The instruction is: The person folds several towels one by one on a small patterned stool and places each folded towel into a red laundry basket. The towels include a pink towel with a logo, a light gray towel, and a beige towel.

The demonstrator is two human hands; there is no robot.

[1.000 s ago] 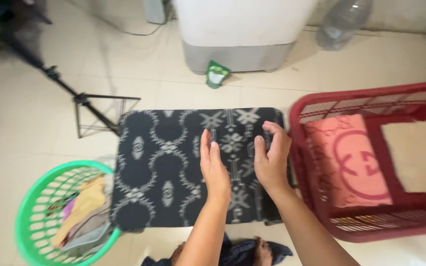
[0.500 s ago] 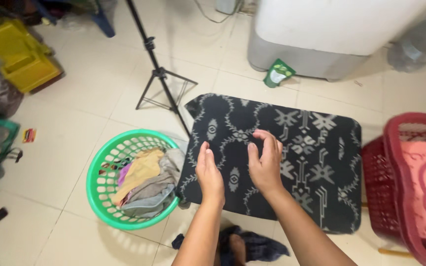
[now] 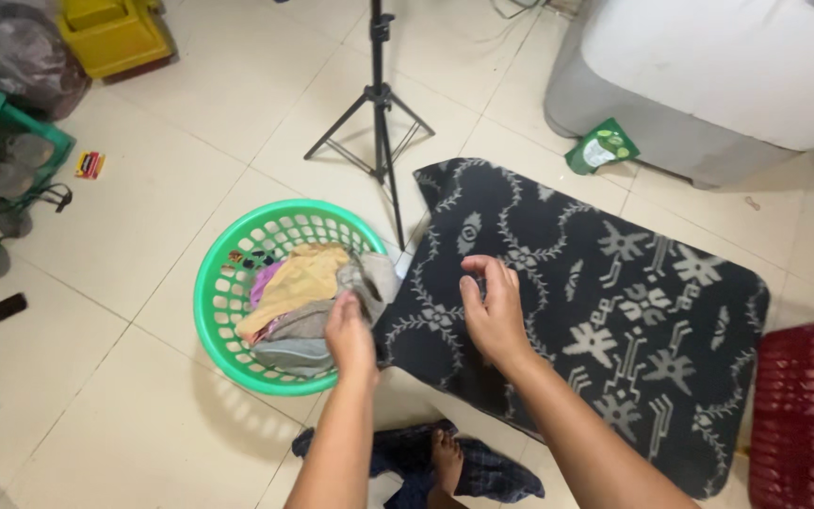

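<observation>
Two bare hands show, both the person's own. There is one green basket (image 3: 228, 311), one black cloth (image 3: 614, 311), one black tripod (image 3: 379, 104), one red basket (image 3: 807, 424) at the right edge, one green packet (image 3: 601, 147) and one big white and grey machine (image 3: 708, 75).

The left hand (image 3: 349, 335) is at the near rim of the green basket, on the pile of clothes (image 3: 308, 302) inside it. Its fingers curl down into a grey piece on top of the pile, but it is hard to tell if they have pinched it shut or only touch it. The right hand (image 3: 494, 316) is over the black cloth with its fingers bent and loose, a little open — it holds nothing.

The clothes are a soft, crumpled heap: one yellow-tan piece, grey pieces and a bit of purple. The basket that holds them is round and made of plastic, with rows of small holes in its wall. It stands on the tiled floor (image 3: 143, 188), just left of the black cloth and touching its edge.

The black cloth is flat, shaped like a rectangle with round corners, and has a pale grey pattern of curls and stars. It looks thick and woven. The red basket is plastic with slots. The tripod is thin metal with three legs, and one leg ends near the green basket.
</observation>
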